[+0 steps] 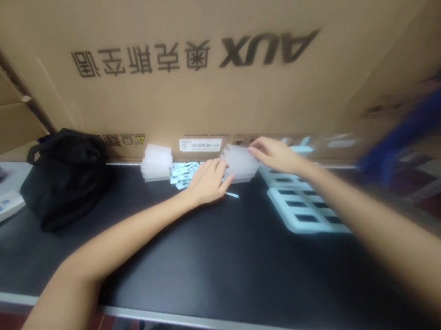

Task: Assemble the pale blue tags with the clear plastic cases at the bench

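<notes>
My left hand (208, 181) lies palm down with its fingers apart, over the right side of a pile of small light blue flat plastic pieces (183, 174). Its fingertips reach the near left edge of a stack of frosted translucent sheets (239, 162). One thin blue piece (231, 195) lies on the table just below that hand. At the stack's upper right corner, my right hand (275, 154) has its fingers bent together on a sheet's edge; blur hides the exact grip. Beneath the right forearm are light blue trays with rectangular openings (303, 204).
Another frosted stack (156, 162) stands left of the blue pile. A black cloth bag (67, 179) sits on the left of the black table (198, 268), beside a white box (0, 208). A large printed cardboard box (200, 100) walls off the back. A blurred blue bar (412, 129) slants at right.
</notes>
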`<action>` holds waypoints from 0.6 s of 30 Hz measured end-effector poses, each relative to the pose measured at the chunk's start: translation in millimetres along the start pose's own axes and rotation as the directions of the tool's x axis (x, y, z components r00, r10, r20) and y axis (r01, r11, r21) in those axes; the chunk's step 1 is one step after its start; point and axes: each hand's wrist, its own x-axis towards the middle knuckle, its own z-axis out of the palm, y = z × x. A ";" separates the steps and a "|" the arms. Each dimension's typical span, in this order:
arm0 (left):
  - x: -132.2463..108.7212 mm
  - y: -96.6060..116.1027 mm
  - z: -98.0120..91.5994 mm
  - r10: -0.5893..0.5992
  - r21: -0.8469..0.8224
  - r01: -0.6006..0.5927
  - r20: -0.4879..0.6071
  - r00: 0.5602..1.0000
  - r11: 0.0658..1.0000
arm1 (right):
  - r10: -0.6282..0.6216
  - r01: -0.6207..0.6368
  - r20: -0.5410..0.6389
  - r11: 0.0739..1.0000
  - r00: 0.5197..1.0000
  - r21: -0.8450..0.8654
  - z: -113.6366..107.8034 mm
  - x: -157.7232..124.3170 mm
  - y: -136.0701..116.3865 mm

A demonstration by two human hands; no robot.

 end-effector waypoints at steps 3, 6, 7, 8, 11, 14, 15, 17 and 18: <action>8.7 1.8 4.9 -0.026 -0.005 0.025 -0.005 1.000 1.000 | -0.006 0.006 -0.002 1.000 1.000 0.005 1.2 1.3 -2.1; 11.2 0.8 4.7 -0.023 0.004 0.023 -0.005 1.000 1.000 | -0.020 0.020 0.001 1.000 1.000 0.010 1.3 2.4 -1.2; 11.0 0.1 3.5 -0.027 0.012 0.027 -0.010 1.000 1.000 | -0.033 0.033 -0.013 0.999 0.999 0.013 0.3 2.2 0.6; 10.2 -0.7 1.6 -0.035 0.020 0.035 -0.020 0.999 0.999 | -0.050 0.051 -0.044 0.999 0.998 0.017 -1.4 1.3 3.6; 1.1 -2.3 -8.4 -0.024 0.041 0.026 -0.052 0.998 0.999 | -0.039 0.047 -0.241 0.998 0.970 0.029 -9.6 -5.9 22.4; -21.9 -2.3 -23.5 0.064 0.067 -0.062 -0.029 0.998 0.996 | 0.187 -0.169 -0.416 0.982 0.890 0.079 -15.0 -20.6 54.3; -32.2 -2.4 -28.9 0.101 0.080 -0.100 -0.003 0.995 0.992 | 0.267 -0.249 -0.429 0.963 0.863 0.101 -14.3 -26.4 66.1; -53.7 -3.8 -38.8 0.155 0.108 -0.161 0.064 0.986 0.981 | 0.382 -0.361 -0.406 0.923 0.831 0.130 -9.0 -37.3 87.8; -63.6 -5.2 -43.0 0.170 0.124 -0.182 0.100 0.980 0.975 | 0.419 -0.397 -0.381 0.907 0.824 0.139 -4.8 -41.7 97.0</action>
